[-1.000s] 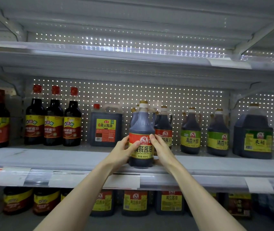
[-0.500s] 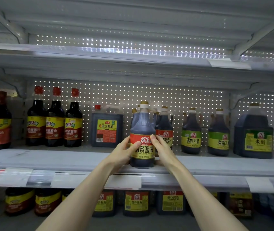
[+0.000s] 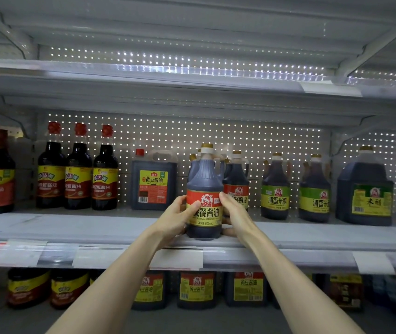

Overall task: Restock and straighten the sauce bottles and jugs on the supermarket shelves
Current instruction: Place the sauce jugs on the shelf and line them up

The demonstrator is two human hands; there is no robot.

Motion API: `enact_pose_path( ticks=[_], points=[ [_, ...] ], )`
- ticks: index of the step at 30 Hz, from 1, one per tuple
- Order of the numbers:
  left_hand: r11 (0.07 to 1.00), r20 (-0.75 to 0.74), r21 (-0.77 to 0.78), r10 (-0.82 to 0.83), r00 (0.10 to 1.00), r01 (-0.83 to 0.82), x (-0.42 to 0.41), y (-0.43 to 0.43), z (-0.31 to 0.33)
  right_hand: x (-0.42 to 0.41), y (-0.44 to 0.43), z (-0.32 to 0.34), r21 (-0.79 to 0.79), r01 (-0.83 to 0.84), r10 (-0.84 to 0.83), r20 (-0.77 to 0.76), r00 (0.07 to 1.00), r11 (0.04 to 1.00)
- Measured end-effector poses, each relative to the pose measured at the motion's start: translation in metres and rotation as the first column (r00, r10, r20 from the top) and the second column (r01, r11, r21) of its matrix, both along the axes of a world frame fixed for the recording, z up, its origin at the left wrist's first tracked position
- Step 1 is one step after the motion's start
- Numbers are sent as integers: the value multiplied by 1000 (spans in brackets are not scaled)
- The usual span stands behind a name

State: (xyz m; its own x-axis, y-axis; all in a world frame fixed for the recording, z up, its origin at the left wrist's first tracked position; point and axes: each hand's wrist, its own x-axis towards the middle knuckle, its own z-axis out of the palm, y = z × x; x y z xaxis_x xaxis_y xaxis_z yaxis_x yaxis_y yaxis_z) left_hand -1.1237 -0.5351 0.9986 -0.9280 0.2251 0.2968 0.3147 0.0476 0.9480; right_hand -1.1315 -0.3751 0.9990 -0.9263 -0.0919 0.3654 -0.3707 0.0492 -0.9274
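the left grip (image 3: 180, 214) and right grip (image 3: 235, 213) are bare hands on long, slim, bare forearms (image 3: 119, 273).

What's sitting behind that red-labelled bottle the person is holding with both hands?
Behind the red-labelled bottle, gripped by left hand and right hand, the gold cap and dark shoulder of another bottle peek out. Its label, and any further row, are covered.

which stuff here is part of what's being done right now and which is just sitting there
In hand: red-label soy sauce bottle, held by left hand and right hand; middle shelf under it.

Just sitting: three red-capped bottles, square jug, green-label bottles, large jug, lower-shelf jugs.
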Motion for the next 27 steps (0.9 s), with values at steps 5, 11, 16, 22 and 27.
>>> enact_pose_path(
  ticks=[5, 11, 16, 22, 27],
  points=[
    [1000, 6, -12, 2, 1000, -2, -4, -2, -1, -1, 2, 0, 1, 28, -28, -8, 1000, 1000],
    [1000, 10, -22, 4, 1000, -4, -2, -2, -1, 1, 1, 0, 18, 39, -39, -3, 999, 999],
    [1000, 15, -23, 14, 1000, -13, -2, -2, 0, 0, 2, -1, 21, 38, -37, -18, 999, 999],
    [999, 19, -37, 15, 1000, -14, -4, -3, -1, -4, 2, -3, 4, 29, -29, 0, 1000, 1000],
    [997, -9, -39, 63, 998, -63, 0, -7, 4, 7, 1, 9, 24, 83, -82, -10, 997, 996]
  ],
)
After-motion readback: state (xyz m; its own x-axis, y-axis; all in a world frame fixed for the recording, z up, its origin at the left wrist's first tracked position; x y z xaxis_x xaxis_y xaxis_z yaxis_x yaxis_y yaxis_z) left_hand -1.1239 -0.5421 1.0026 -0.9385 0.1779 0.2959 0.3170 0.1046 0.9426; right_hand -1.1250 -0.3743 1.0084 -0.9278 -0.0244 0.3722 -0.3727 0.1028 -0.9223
